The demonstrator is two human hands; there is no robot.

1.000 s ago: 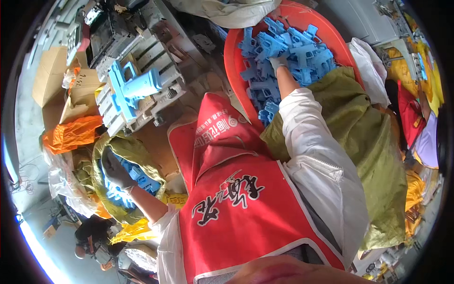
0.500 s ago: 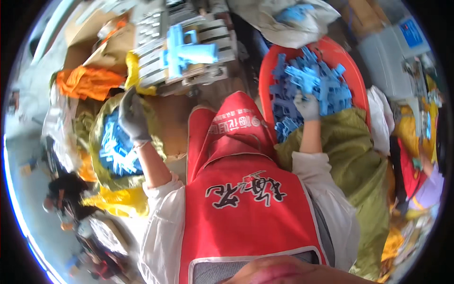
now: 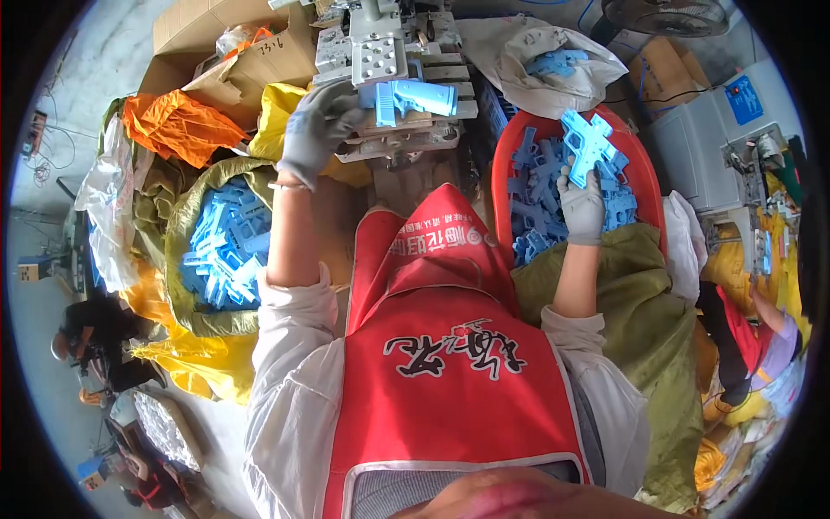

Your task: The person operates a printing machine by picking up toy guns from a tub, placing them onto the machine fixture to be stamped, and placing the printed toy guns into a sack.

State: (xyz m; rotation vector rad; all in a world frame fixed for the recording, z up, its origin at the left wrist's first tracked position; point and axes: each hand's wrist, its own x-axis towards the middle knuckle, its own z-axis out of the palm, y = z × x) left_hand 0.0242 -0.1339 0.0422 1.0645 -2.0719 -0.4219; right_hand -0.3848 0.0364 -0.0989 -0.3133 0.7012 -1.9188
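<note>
My gloved left hand (image 3: 311, 138) is beside the machine's fixture, thumb and fingers apart, close to the left end of a light-blue plastic toy pistol (image 3: 424, 99). That pistol lies on its side on the fixture, under the machine's perforated metal head (image 3: 379, 60). In my gloved right hand (image 3: 583, 212) is another blue toy pistol piece (image 3: 590, 147), gripped by its lower end and raised over the red tub (image 3: 503, 177). Many similar blue pieces (image 3: 532, 190) fill that tub.
At left, an olive woven sack (image 3: 177, 298) holds more blue pieces. Behind it are orange cloth (image 3: 177, 128) and a cardboard box (image 3: 281, 65). A white sack (image 3: 493, 56) and a fan (image 3: 670, 16) are at the back right. Other people work at both sides.
My left hand has moved right and forward from above the olive sack to the fixture. My right hand has lifted a blue piece from the pile. The view has shifted.
</note>
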